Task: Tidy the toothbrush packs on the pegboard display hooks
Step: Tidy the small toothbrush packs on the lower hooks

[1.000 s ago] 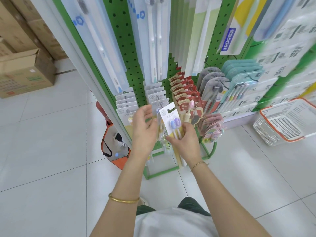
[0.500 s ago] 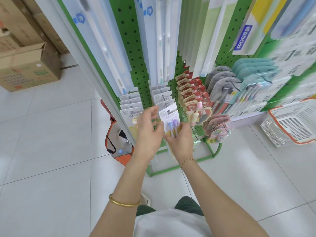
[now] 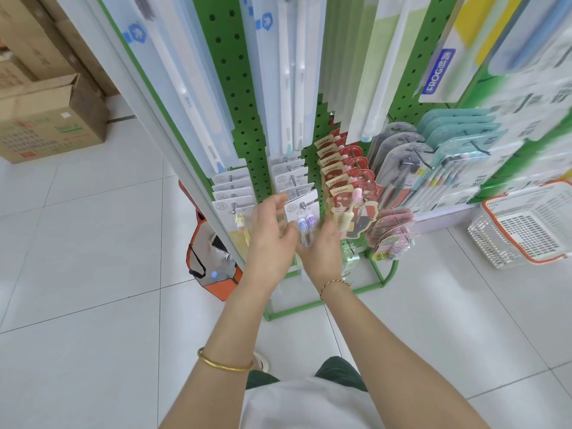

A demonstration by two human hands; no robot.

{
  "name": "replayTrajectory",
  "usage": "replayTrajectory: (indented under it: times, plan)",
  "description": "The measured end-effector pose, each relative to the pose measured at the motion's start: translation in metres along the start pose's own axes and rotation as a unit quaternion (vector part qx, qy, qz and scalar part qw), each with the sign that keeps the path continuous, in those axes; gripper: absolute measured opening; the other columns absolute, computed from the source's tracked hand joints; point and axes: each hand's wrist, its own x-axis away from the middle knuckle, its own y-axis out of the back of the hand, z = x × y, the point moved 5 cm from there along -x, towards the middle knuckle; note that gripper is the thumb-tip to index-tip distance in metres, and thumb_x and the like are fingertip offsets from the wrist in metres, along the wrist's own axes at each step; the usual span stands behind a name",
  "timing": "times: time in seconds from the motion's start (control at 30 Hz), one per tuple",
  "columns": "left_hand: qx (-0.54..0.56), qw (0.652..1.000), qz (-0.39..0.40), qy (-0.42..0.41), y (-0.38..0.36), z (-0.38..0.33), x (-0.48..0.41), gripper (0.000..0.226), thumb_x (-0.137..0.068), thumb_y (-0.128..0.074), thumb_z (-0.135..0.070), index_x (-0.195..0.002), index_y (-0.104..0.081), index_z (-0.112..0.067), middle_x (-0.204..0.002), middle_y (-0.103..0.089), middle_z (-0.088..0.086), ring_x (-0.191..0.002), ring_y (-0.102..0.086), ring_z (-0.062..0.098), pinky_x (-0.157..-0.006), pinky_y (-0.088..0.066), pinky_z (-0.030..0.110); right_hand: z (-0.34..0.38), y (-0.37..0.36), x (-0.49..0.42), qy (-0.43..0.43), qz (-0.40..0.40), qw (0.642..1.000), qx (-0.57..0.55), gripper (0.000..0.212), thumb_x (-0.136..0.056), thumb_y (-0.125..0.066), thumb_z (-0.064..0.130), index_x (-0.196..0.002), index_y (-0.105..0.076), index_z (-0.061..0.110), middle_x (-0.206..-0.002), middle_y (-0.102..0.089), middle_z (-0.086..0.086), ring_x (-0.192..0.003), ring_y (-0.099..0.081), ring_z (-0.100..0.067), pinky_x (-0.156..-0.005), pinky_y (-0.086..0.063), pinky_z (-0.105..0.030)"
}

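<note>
Below the hooked purple-brush pack (image 3: 304,211), left hand (image 3: 270,243) loose-fingered, right hand (image 3: 323,250), grip unclear.

Purple-headed toothbrush pack (image 3: 301,213) hangs on a green pegboard (image 3: 241,88) hook (image 3: 303,206); left hand (image 3: 272,239) loosely spread beside it, right hand (image 3: 322,247) at its lower end

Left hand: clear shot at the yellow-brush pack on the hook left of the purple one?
Likely yes. The left hand is open and sits just right of the yellow-brush pack, which hangs frontmost on its hook with no other pack in front of it.
</note>
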Motion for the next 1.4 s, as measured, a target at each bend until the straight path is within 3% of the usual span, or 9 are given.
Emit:
replayTrajectory:
  times: [0.1,0.23,0.5,0.63,0.8,1.0,1.13,1.23,1.4]
  plan:
    - [0.001,1.000,-0.003,0.000,-0.001,0.000,0.001,0.046,-0.091,-0.046,0.004,-0.133,-0.043,-0.014,-0.132,-0.042,0.004,-0.118,-0.044,0.007,-0.103,-0.040,0.024,0.005,0.015,0.006,0.036,-0.012,0.999,0.028,0.064,-0.083,-0.071,0.019,-0.133,-0.037,0.001,-0.131,-0.044,-0.013,-0.117,-0.045,-0.028,-0.086,-0.041,-0.030]
    - [-0.012,1.000,-0.013,0.000,-0.003,0.001,-0.001,0.046,-0.091,-0.048,0.004,-0.134,-0.043,-0.012,-0.131,-0.043,0.005,-0.115,-0.045,0.008,-0.102,-0.042,0.027,0.028,0.048,0.009,0.098,-0.075,0.992,0.006,0.036,-0.089,-0.060,0.011,-0.123,-0.048,0.005,-0.119,-0.050,-0.010,-0.098,-0.056,-0.028,-0.075,-0.046,-0.038]
    - [-0.020,1.000,-0.007,0.011,-0.010,0.000,-0.002,0.048,-0.090,-0.045,0.004,-0.136,-0.040,-0.009,-0.132,-0.040,0.008,-0.114,-0.043,0.008,-0.098,-0.042,0.023,0.042,0.039,0.001,0.034,0.035,0.999,-0.016,0.057,-0.083,-0.070,0.016,-0.124,-0.035,-0.002,-0.114,-0.039,-0.006,-0.096,-0.040,-0.016,-0.072,-0.029,-0.021]
    - [-0.016,1.000,-0.007,0.017,-0.010,0.000,-0.002,0.048,-0.090,-0.043,0.005,-0.135,-0.040,-0.010,-0.134,-0.040,0.006,-0.121,-0.043,0.010,-0.099,-0.039,0.021,0.045,0.029,0.002,0.005,0.019,1.000,-0.024,0.048,-0.085,-0.064,0.010,-0.122,-0.035,-0.003,-0.128,-0.041,-0.018,-0.097,-0.046,-0.026,-0.074,-0.035,-0.029]
    - [-0.020,0.999,-0.018,0.020,-0.007,0.002,-0.002,0.047,-0.090,-0.043,0.007,-0.134,-0.041,-0.010,-0.131,-0.042,0.006,-0.120,-0.045,0.011,-0.102,-0.039,0.025,0.047,0.024,-0.002,0.005,0.023,1.000,-0.009,0.054,-0.084,-0.065,0.008,-0.126,-0.033,-0.002,-0.132,-0.040,-0.016,-0.106,-0.047,-0.027,-0.073,-0.030,-0.020]
    - [-0.021,0.999,-0.019,0.016,-0.004,0.003,0.000,0.048,-0.089,-0.041,0.008,-0.134,-0.040,-0.009,-0.130,-0.042,0.007,-0.118,-0.045,0.011,-0.098,-0.038,0.019,0.039,0.022,-0.004,0.005,0.039,0.999,-0.027,0.059,-0.080,-0.072,0.013,-0.123,-0.036,-0.002,-0.122,-0.046,-0.017,-0.089,-0.042,-0.016,-0.073,-0.036,-0.024]
    - [-0.019,1.000,-0.016,0.014,-0.004,0.004,0.000,0.048,-0.089,-0.040,0.008,-0.134,-0.041,-0.007,-0.131,-0.043,0.008,-0.119,-0.047,0.012,-0.099,-0.040,0.022,0.037,0.031,0.000,0.029,0.068,0.997,0.014,0.066,-0.082,-0.068,0.005,-0.136,-0.031,0.002,-0.131,-0.041,-0.013,-0.107,-0.050,-0.026,-0.085,-0.044,-0.031]
    - [-0.021,1.000,-0.022,0.008,-0.002,0.005,-0.001,0.048,-0.087,-0.041,0.008,-0.133,-0.043,-0.006,-0.130,-0.045,0.010,-0.118,-0.048,0.013,-0.102,-0.042,0.031,0.051,0.056,0.000,0.087,0.020,0.991,0.100,0.049,-0.086,-0.051,-0.002,-0.133,-0.043,0.006,-0.132,-0.042,-0.014,-0.114,-0.047,-0.031,-0.081,-0.043,-0.037]
    - [-0.034,0.999,-0.023,0.006,-0.001,0.005,0.001,0.049,-0.087,-0.040,0.007,-0.134,-0.041,-0.007,-0.129,-0.045,0.008,-0.117,-0.048,0.014,-0.104,-0.041,0.036,0.090,0.073,-0.024,0.199,-0.073,0.964,0.159,0.027,-0.093,-0.051,0.009,-0.114,-0.067,0.013,-0.113,-0.059,-0.009,-0.103,-0.046,-0.030,-0.080,-0.033,-0.031]
